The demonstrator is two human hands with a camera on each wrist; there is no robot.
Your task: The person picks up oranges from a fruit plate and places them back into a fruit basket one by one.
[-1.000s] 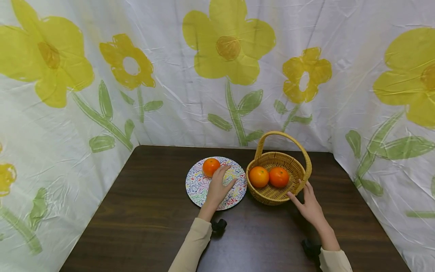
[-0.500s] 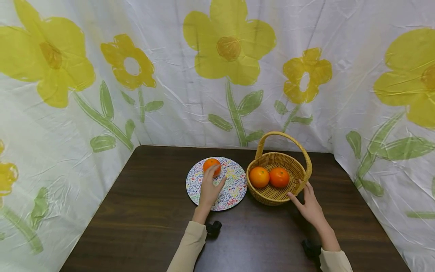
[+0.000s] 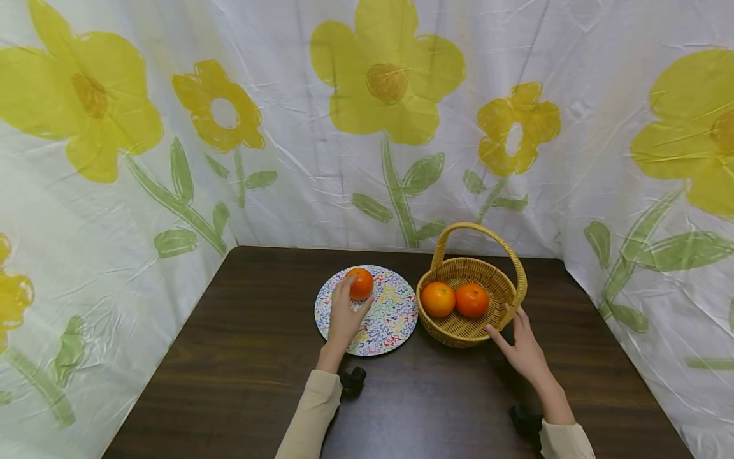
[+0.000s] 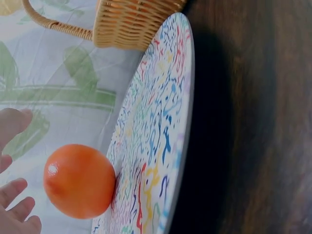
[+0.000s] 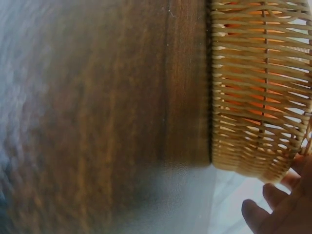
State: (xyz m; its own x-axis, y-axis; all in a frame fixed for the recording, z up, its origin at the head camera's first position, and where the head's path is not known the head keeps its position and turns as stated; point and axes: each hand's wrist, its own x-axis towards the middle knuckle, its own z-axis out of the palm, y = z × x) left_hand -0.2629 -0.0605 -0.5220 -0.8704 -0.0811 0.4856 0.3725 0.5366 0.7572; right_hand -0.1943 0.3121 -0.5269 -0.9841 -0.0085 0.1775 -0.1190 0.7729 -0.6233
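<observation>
I count two oranges [image 3: 438, 299] in the basket [image 3: 454, 336]; a third orange [image 3: 361, 284] remains on the plate [image 3: 395, 325], my left hand [image 3: 345, 317] spread and empty beside it. My right hand [image 3: 527, 352] touches the basket, grip unclear.

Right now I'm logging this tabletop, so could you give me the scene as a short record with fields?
Surface: dark table
Plate: round, squiggle-patterned, bearing one orange
Basket: wicker, handle up, holding two more oranges
Left grip: beside the plate's orange, contact unclear
Right grip: touching the basket's right side
Backdrop: flowered cloth
</observation>
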